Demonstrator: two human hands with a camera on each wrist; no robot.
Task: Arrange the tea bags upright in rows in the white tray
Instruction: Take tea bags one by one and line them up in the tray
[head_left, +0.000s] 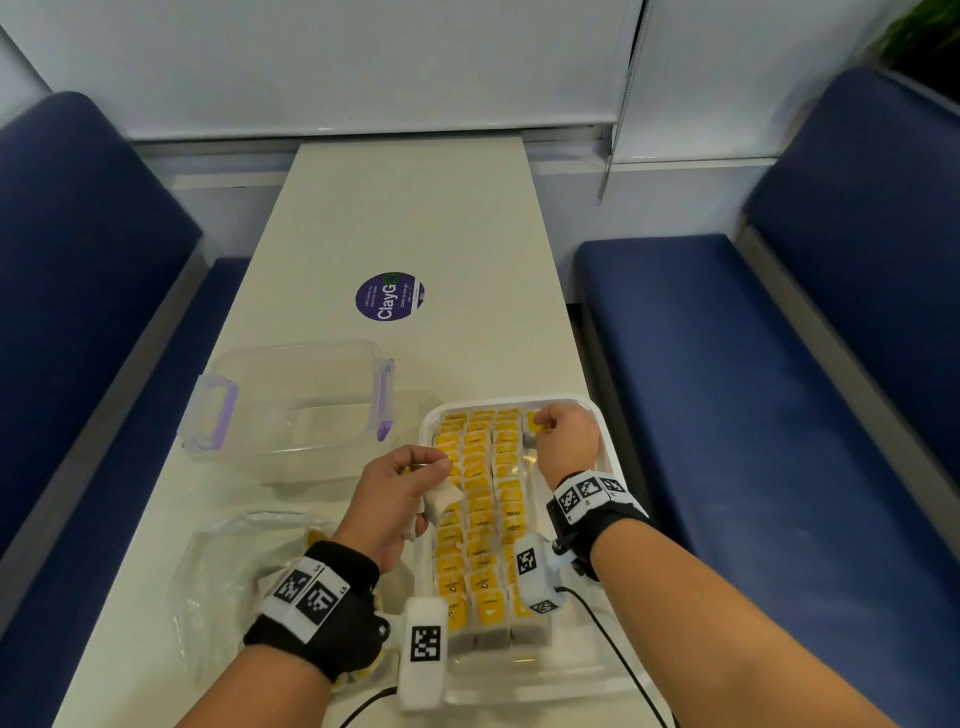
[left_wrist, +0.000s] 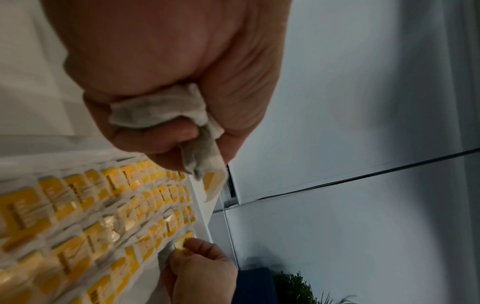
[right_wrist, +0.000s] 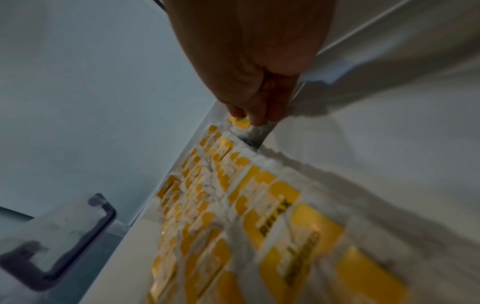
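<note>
The white tray (head_left: 605, 436) sits at the table's near right, with three rows of upright yellow-tagged tea bags (head_left: 480, 499) filling its left part. My right hand (head_left: 563, 434) is at the tray's far end and pinches one tea bag (head_left: 535, 423) by its yellow tag (right_wrist: 240, 122) at the head of a fourth row. My left hand (head_left: 397, 493) hovers over the tray's left rim and grips a small bunch of tea bags (left_wrist: 161, 112), one of them (left_wrist: 205, 162) dangling from the fist.
A clear plastic box (head_left: 291, 405) with purple clasps stands left of the tray. A crumpled clear bag (head_left: 244, 566) with a few tea bags lies under my left wrist. A purple round sticker (head_left: 389, 296) marks the mid-table. Blue benches (head_left: 779, 389) flank both sides.
</note>
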